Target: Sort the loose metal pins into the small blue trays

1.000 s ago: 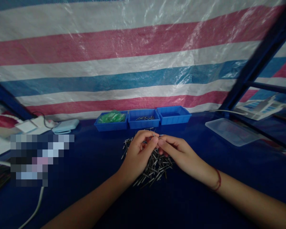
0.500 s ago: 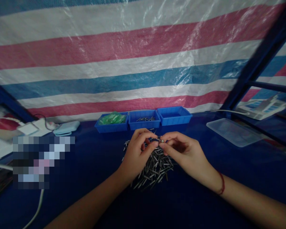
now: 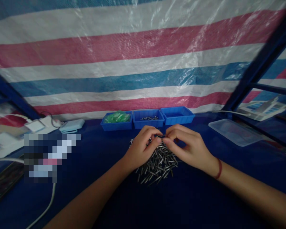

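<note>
My left hand point(image 3: 146, 146) and my right hand point(image 3: 187, 144) meet fingertip to fingertip over the heap, both closed in a pinch. Between them is a thin metal pin point(image 3: 162, 137), mostly covered by the fingers, so its ends cannot be made out. Below lies a loose heap of thin metal pins point(image 3: 158, 165) on the dark blue table point(image 3: 193, 197); my left hand hides its upper left part. A red cord bracelet point(image 3: 219, 168) circles my right wrist.
Behind the heap stand a blue bin with green plastic bags point(image 3: 118, 117), a blue bin with some pins point(image 3: 149, 118) and a third blue bin point(image 3: 177, 115). A clear plastic lid point(image 3: 234, 132) lies right. Left are a light blue case point(image 3: 72, 126), a phone point(image 3: 6, 181) and a white cable point(image 3: 49, 202).
The view has shifted slightly, moving the scene right. My fingertips have drawn closer together around the pin; its shiny end, visible earlier at my right fingertips, is now hidden.
</note>
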Demonstrator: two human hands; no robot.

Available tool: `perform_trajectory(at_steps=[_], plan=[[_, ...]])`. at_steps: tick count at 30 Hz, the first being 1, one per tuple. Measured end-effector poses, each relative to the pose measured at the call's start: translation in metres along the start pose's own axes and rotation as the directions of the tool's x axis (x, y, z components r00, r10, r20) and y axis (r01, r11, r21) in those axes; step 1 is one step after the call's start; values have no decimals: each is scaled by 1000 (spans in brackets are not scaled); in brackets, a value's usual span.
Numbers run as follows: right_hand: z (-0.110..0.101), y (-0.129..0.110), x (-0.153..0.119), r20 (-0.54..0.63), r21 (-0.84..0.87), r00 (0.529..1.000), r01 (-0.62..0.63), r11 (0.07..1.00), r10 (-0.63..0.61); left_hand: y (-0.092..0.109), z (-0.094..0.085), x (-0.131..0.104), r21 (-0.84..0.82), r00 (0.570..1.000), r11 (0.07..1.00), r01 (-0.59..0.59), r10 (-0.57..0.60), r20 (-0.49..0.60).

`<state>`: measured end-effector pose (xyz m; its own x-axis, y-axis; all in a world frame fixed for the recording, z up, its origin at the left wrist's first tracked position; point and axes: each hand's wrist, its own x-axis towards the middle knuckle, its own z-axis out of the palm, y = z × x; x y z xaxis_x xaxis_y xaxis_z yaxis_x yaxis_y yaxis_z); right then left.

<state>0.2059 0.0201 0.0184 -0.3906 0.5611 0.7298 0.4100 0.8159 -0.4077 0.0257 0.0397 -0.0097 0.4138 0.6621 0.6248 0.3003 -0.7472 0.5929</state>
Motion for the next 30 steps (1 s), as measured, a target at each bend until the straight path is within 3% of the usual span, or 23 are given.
perform_trajectory(at_steps=[3,5,9,12,16,22,26,30], plan=[[8,17,28,-68,-138,996,-64,988,55,-15,-8,3,40,977,986,162,-155,-144],[20,34,49,-91,-208,987,-149,967,133,-27,-15,4,66,959,974,216,-199,-203],[55,66,85,-75,-263,969,-245,933,234,-42,-25,6,94,954,968,232,-208,-215],[70,73,94,-54,-269,960,-277,922,273,-42,-28,5,114,960,968,225,-201,-195],[56,68,75,-46,-273,962,-271,923,269,-37,-25,5,151,974,968,200,-180,-137],[14,79,7,12,-238,948,-307,921,319,-32,-18,1,223,993,969,105,-116,37],[9,94,-19,-7,-203,920,-384,901,391,-28,-11,-1,300,985,954,19,-69,157],[10,97,-21,13,-153,911,-405,902,411,-31,-13,0,502,973,865,-20,-100,210]])
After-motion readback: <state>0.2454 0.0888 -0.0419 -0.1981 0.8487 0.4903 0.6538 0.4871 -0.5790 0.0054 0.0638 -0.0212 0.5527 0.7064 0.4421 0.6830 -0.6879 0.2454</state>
